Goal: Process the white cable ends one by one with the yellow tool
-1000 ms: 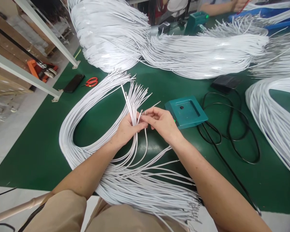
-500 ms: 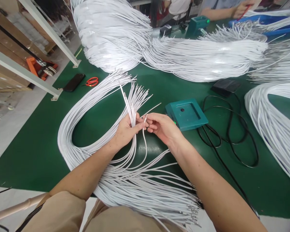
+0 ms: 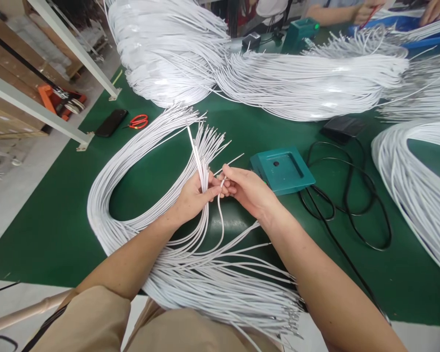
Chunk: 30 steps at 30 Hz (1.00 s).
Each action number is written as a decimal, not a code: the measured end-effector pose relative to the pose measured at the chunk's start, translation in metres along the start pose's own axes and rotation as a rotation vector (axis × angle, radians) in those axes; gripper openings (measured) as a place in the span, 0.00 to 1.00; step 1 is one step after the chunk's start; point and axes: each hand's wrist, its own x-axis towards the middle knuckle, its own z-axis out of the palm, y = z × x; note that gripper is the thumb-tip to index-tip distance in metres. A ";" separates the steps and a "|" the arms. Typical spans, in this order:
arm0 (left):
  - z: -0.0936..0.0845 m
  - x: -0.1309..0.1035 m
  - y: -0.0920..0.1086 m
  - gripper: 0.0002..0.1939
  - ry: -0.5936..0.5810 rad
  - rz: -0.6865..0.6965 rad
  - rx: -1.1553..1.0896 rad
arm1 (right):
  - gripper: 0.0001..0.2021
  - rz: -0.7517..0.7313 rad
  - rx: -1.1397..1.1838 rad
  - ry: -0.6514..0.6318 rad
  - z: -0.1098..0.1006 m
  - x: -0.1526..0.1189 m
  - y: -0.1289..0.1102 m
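Observation:
My left hand (image 3: 196, 195) is closed around a small bunch of white cables (image 3: 198, 159), their ends pointing up and away from me. Between my two hands a single white cable (image 3: 221, 215) curves down from the fingertips. My right hand (image 3: 244, 188) pinches at the end of that cable, its fingers touching those of my left hand; the very tip is too small to make out. A large looped bundle of white cables (image 3: 106, 195) lies left of my hands, and more cables (image 3: 220, 283) spread under my forearms toward the table's front edge.
A teal device (image 3: 284, 171) with a recessed tray sits right of my hands, near a black cord (image 3: 346, 210). Orange-handled scissors (image 3: 138, 121) and a black phone (image 3: 112, 122) lie back left. Big cable bundles (image 3: 311, 85) fill the back. A co-worker's hand (image 3: 368, 12) is beyond.
My right thumb has lifted slightly, while both hands stay close together on the cable end. At the upper right, another hand of a person has come into view over the blue tray.

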 end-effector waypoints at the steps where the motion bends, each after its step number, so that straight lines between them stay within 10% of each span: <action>1: -0.001 0.000 0.000 0.16 0.010 0.006 -0.014 | 0.18 0.001 0.021 -0.017 -0.001 0.000 0.000; 10: -0.004 0.000 -0.004 0.26 0.018 0.033 -0.094 | 0.15 -0.083 -0.096 0.056 0.002 -0.002 -0.001; 20: -0.002 0.000 0.008 0.21 0.006 -0.240 -0.406 | 0.12 -0.546 -1.108 0.335 0.002 -0.002 0.009; 24: -0.006 0.005 0.008 0.21 0.012 -0.378 -0.540 | 0.16 -0.811 -1.702 0.260 -0.003 -0.002 0.011; 30: -0.010 0.010 0.001 0.26 0.092 -0.283 -0.294 | 0.13 -0.788 -1.994 0.248 -0.015 -0.001 -0.002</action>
